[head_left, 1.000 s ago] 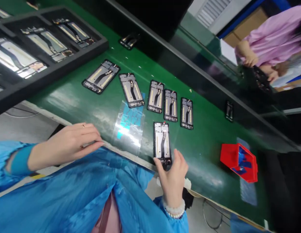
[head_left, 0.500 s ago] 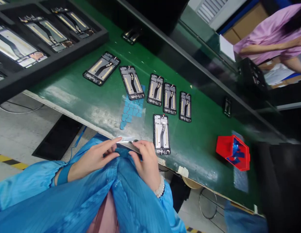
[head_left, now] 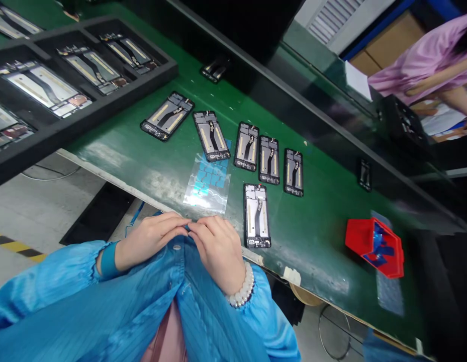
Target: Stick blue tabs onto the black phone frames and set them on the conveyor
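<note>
My left hand (head_left: 152, 240) and my right hand (head_left: 220, 251) meet fingertip to fingertip at the bench's near edge, in front of my blue smock. Both are closed in a pinch; what lies between the fingertips is too small to make out. Just beyond them, a clear plastic sheet (head_left: 216, 202) with blue stickers (head_left: 207, 177) lies flat on the green bench. To the right of my right hand is a phone screen assembly (head_left: 257, 215), its inner side up with a black ribbon cable along it.
Several more phone assemblies (head_left: 269, 160) lie in a loose row behind the sheet. A black compartment tray (head_left: 82, 113) holding others stands at the left. On the right is a red bin (head_left: 359, 239) with blue pieces inside. Across the divider sits a person in pink (head_left: 425, 58).
My hands have come together at the fingertips. The sheet's near edge, raised near my hands before, now lies flat. The whole view has shifted slightly, so things on the bench appear lower and further right.
</note>
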A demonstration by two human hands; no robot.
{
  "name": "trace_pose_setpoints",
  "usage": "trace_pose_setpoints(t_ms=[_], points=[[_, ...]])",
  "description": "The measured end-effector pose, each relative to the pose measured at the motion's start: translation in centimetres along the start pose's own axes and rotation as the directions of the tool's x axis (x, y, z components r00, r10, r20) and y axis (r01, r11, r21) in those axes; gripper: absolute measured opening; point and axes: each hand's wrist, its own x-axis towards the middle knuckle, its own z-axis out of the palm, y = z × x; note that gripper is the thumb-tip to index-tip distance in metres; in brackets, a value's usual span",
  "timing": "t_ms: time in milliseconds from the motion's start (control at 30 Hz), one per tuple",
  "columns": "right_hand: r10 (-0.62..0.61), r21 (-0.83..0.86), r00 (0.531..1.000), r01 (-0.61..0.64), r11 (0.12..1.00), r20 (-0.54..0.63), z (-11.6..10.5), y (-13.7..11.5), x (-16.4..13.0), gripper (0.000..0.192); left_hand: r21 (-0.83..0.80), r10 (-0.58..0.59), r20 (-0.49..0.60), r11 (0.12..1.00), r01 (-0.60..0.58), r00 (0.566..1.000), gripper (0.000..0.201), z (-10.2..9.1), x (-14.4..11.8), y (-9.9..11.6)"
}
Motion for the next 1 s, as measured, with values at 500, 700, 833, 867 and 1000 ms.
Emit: trace_pose_setpoints(t_ms=[500, 700, 833, 867, 1000], points=[[0.445, 0.782, 0.895, -0.253, 0.570, -0.035, -1.8, 2.1, -0.2, 0.007, -0.197, -0.178, 0.283, 0.951, 0.239, 0.943, 0.036, -4.0, 3.7, 0.3], [0.666, 0.973, 0.711, -0.123, -0.196, 0.224, 0.4, 1.7, 0.0, 0.017, -0.554, -0.381, 0.119, 0.741, 0.380, 0.917, 0.033, -1.2, 6.9, 3.4], [0.698, 0.966, 0.680, -0.063, -0.249, 0.224, 1.0, 1.1, 0.1, 0.022, -0.710, -0.418, 0.161, 0.580, 0.399, 0.894, 0.026, 0.4, 8.8, 4.2], [0.704, 0.969, 0.677, -0.056, -0.241, 0.215, 1.1, 1.1, 0.0, 0.023, -0.729, -0.430, 0.169, 0.551, 0.406, 0.887, 0.024, 0.7, 9.0, 4.2], [0.711, 0.969, 0.671, -0.045, -0.242, 0.209, 1.3, 1.2, -0.7, 0.025, -0.779, -0.464, 0.263, 0.416, 0.470, 0.846, 0.026, 1.5, 9.6, 3.9]])
